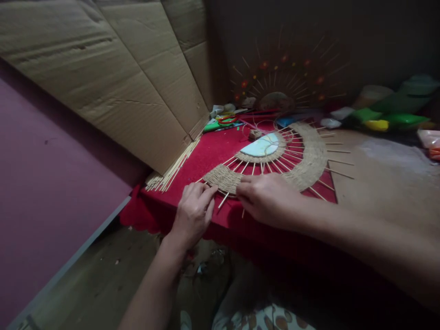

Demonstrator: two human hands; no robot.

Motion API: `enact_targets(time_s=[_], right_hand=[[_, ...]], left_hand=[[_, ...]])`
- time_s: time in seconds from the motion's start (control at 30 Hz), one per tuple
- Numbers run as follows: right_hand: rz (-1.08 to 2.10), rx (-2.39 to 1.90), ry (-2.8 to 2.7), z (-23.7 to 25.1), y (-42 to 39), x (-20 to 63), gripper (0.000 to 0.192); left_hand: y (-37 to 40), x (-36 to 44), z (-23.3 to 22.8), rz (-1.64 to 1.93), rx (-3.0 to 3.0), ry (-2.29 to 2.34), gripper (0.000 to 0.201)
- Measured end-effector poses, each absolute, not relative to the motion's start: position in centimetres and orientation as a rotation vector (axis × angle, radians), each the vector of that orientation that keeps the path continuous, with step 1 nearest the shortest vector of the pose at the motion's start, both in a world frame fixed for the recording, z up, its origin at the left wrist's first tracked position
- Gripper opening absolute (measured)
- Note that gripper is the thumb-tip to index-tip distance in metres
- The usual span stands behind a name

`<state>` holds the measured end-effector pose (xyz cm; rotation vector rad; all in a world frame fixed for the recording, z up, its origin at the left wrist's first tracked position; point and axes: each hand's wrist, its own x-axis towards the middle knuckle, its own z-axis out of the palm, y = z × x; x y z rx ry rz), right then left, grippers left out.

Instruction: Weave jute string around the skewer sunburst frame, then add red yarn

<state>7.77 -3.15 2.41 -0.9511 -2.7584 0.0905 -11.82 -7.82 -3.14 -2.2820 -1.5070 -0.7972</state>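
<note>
A half-round fan-shaped weaving (311, 151) lies on the red cloth, made of thin sticks radiating from a pale blue half-disc (261, 145), with an inner and an outer band of woven brown twine. At the left end of the outer band, my left hand (195, 206) has its thumb and fingers closed on the near edge, beside a protruding stick (223, 200). My right hand (266, 195) pinches at the same outer edge further right, where a strand of twine appears to run; its fingertips are partly hidden. The hand and forearm cover part of the band.
Bundled thin sticks (173, 169) lie at the table's left edge under leaning cardboard (137, 87). Red-handled scissors (227, 120) and a small brown block (255, 134) sit behind the weaving. A decorated stick fan (277, 94) stands at the back. Bags and containers (395, 107) crowd the right rear.
</note>
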Motion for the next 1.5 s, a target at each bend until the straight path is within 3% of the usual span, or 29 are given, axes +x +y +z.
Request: enact_targets(time_s=[0.13, 0.27, 0.57, 0.83, 1.07, 1.37, 1.5], right_hand=[[0.227, -1.078, -2.814, 3.4, -1.5, 9.3, 0.019], [0.16, -1.146, -2.863, 3.5, -1.8, 10.7, 0.019], [0.225, -1.051, -2.754, 0.9, -2.5, 12.8, 0.016], [0.264, -1.049, -2.764, 1.3, -2.5, 12.7, 0.016], [0.162, -0.997, -2.818, 1.3, -2.5, 12.9, 0.018], [0.136, -0.96, -2.841, 1.8, -2.3, 13.1, 0.017], [0.113, -0.921, -2.841, 1.6, -2.2, 13.2, 0.017]], left_hand=[[-7.7, -12.0, -3.3, -0.793, -2.283, -1.506, 0.022], [-7.5, -12.1, -3.4, -0.773, -2.288, -1.513, 0.022], [-7.4, -12.4, -3.4, -0.729, -2.308, -1.578, 0.022], [-9.0, -9.3, -2.2, -1.043, -2.319, -1.639, 0.021], [-9.4, -5.4, -2.1, -0.664, -2.398, -1.68, 0.033], [-9.9, -3.6, -1.3, -0.187, -2.116, -1.644, 0.024], [-9.7, -3.4, -1.2, -0.17, -2.096, -1.614, 0.033]])
